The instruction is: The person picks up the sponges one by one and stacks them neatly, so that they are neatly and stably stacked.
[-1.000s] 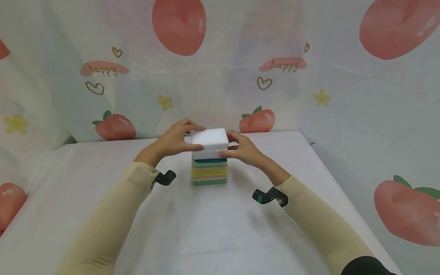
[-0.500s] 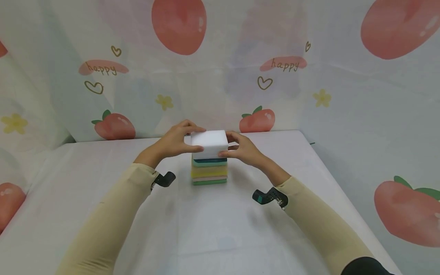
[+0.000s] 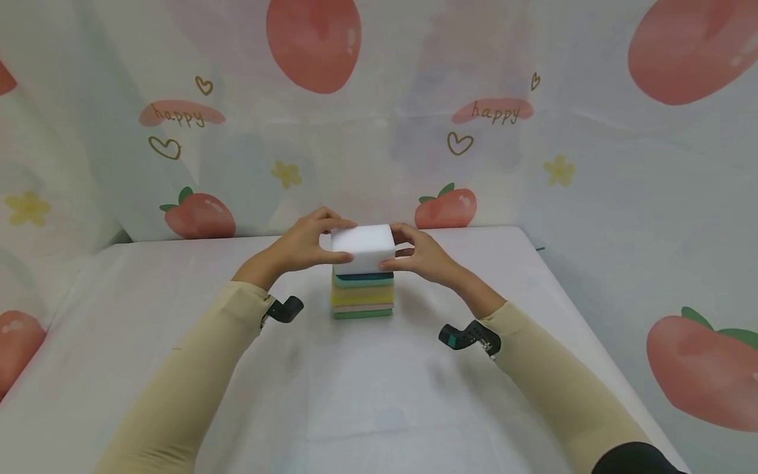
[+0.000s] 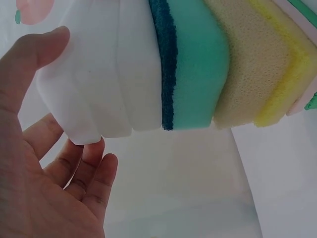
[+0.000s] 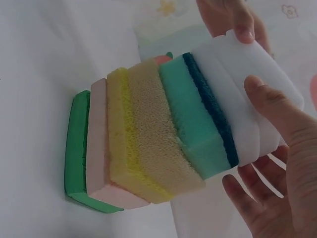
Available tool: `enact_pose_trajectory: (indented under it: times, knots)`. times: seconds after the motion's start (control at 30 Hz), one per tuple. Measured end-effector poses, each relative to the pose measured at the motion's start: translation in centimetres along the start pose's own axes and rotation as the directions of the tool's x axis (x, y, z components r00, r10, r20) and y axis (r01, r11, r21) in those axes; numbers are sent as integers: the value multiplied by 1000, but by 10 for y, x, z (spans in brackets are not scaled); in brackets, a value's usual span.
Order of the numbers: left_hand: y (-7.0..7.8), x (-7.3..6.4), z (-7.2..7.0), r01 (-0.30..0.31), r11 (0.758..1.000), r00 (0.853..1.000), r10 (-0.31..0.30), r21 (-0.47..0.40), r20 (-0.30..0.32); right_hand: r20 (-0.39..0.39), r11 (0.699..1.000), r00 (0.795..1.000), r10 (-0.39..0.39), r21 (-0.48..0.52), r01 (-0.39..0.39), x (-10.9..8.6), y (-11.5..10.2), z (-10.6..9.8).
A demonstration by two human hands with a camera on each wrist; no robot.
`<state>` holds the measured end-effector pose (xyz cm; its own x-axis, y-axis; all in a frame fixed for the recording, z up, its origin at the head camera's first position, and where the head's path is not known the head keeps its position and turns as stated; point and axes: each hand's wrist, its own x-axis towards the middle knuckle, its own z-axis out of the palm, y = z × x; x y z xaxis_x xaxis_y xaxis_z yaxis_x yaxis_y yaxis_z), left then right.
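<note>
A stack of sponges stands upright on the white-covered table. Its top is a group of white foam sponges (image 3: pixel 364 250); seams between them show in both wrist views. Below come a teal sponge (image 5: pixel 190 119) with a dark blue scouring side, a beige-and-yellow sponge (image 5: pixel 151 114), a pale pink layer (image 5: pixel 99 148) and a green one (image 5: pixel 77 148) at the bottom. My left hand (image 3: pixel 302 245) pinches the white sponges from the left, thumb on the near face and fingers behind. From the right, my right hand (image 3: pixel 428 260) grips them the same way, its rear fingers partly hidden.
The table (image 3: pixel 355 395) has a white cloth. Close behind the stack hangs a backdrop (image 3: pixel 367 158) printed with peaches and hearts; it also closes in the sides. Black wrist cameras (image 3: pixel 285 309) stick out from both sleeves, low over the table.
Over the last second the uppermost white sponge has come down slightly and the seam in front has faded from the head view. Both hands keep their grip; the head view has shifted a little.
</note>
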<state>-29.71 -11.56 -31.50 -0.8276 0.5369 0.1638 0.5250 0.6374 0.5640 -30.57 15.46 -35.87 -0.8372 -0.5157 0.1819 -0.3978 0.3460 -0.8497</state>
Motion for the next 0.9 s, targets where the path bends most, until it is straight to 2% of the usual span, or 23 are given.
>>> enact_pose_trajectory:
  times: [0.33,0.63,0.9]
  knots:
    - [1,1,-2,-13,1000,1000,13,-8,9,9,998,999,-43,-44,44,5,-15,-14]
    - [-5,-4,-3,-32,999,999,31,-41,-22,-14,998,998,-58,-40,58,3,-16,-13]
    - [-10,-9,-5,-15,998,999,13,-53,-43,-20,998,998,-66,-11,65,2,-12,-12]
